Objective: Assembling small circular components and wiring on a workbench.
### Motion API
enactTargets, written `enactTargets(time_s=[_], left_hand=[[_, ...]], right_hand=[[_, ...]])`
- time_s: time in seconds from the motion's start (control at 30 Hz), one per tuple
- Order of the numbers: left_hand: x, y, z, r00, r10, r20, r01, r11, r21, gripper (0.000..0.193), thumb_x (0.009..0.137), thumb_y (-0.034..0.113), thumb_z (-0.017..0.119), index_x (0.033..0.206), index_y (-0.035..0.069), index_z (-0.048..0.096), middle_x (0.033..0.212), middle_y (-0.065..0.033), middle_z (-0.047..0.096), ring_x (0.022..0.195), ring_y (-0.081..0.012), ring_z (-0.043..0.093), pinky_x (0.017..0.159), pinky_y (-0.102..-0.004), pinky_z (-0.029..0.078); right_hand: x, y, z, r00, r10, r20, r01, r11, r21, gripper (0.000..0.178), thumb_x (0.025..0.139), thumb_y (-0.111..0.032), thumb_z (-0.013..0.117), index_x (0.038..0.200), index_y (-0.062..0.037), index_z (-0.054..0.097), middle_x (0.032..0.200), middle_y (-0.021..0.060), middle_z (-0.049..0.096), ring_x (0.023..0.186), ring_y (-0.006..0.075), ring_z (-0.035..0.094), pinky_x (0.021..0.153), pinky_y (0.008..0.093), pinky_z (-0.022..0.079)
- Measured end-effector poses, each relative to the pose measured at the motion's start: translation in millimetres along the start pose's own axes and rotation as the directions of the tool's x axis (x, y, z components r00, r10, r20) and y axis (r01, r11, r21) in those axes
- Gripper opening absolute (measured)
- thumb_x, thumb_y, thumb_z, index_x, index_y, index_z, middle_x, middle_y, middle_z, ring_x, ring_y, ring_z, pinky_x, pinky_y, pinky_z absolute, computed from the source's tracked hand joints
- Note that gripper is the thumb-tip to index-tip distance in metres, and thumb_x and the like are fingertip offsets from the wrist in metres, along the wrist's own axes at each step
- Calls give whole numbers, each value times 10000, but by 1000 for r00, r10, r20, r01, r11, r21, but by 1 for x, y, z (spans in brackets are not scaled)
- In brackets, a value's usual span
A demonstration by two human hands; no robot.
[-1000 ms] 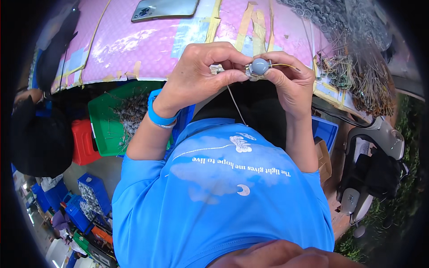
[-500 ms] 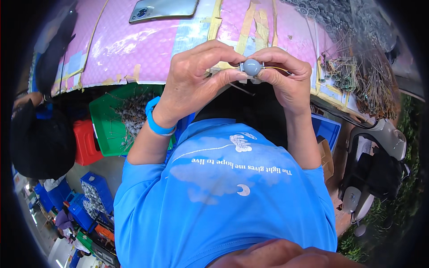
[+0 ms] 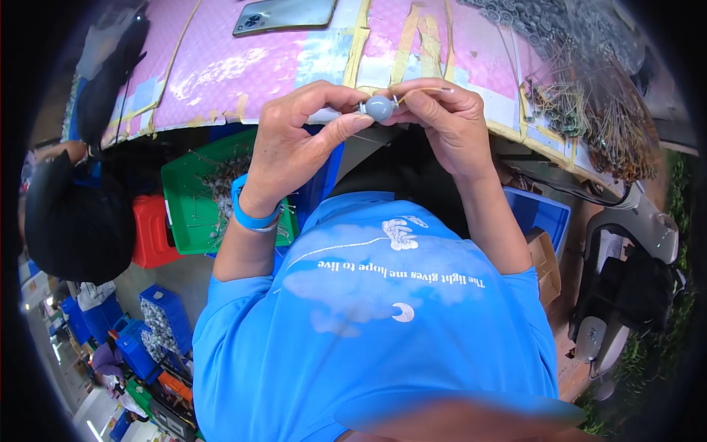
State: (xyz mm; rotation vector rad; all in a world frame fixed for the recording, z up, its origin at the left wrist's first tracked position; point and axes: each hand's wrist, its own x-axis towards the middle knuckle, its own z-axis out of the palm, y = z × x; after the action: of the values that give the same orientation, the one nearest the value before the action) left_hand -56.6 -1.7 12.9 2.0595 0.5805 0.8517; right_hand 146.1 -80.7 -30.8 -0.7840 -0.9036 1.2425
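ball (image 3: 379, 108), smooth and mid-grey with a bright glint on its face, is just at the near edge of the pink-covered table (image 3: 221, 81), between the two hands. small shiny parts flank it on both sides, and a thin yellowish wire (image 3: 423, 91) leads off to the right, across the fingers there. the left hand (image 3: 294, 132) is narrowed to a pinch, thumb and forefinger at the ball's left end; the right hand (image 3: 451, 129) pinches its right end, by the wire, though the exact contact is too small to make out.

below the table's near edge, on the left, is a green tray (image 3: 180, 219) with a heap of small grey-headed pieces (image 3: 227, 177) on thin stems. farther left below the table, just beside the tray, is a red container (image 3: 153, 230), its inside hidden. below the table's right part is a blue bin (image 3: 541, 210), with a cardboard box (image 3: 543, 265) next to it. well apart from the table, back on the left, a blue crate (image 3: 175, 303) is heaped with pale round pieces (image 3: 156, 324).
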Motion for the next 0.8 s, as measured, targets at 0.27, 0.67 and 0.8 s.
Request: enactTargets(time_s=[0.27, 0.67, 0.8], left_hand=[[-50, 12, -57, 892, -426, -149, 433, 901, 15, 188, 865, 87, 717, 1017, -23, 707, 805, -12, 678, 719, -70, 600, 655, -209, 469], [-83, -47, -118, 813, -363, -455, 516, 811, 275, 441, 837, 94, 771, 1243, -3, 628, 1104, -165, 688, 1030, -215, 660, 889, -325, 539], [18, -51, -42, 975, -69, -212, 141, 926, 350, 321, 858, 94, 727, 1159, 0, 668, 1091, -110, 688, 999, -193, 665, 867, -323, 546]], right_hand=[[-15, -5, 6, 999, 47, 2, -42, 924, -380, 257, 919, -41, 634, 1168, 16, 656, 985, 93, 707, 883, 154, 693, 799, 266, 556], [-67, -62, -107, 842, -429, -327, -364, -5, -931, 311, 814, -308, 728, 967, -44, 666, 691, 121, 622, 670, 302, 626, 616, 406, 454], [-70, -70, -100, 871, -308, -383, -366, 112, -924, 264, 811, -263, 724, 854, -30, 606, 653, 99, 575, 609, 255, 568, 598, 376, 436]])
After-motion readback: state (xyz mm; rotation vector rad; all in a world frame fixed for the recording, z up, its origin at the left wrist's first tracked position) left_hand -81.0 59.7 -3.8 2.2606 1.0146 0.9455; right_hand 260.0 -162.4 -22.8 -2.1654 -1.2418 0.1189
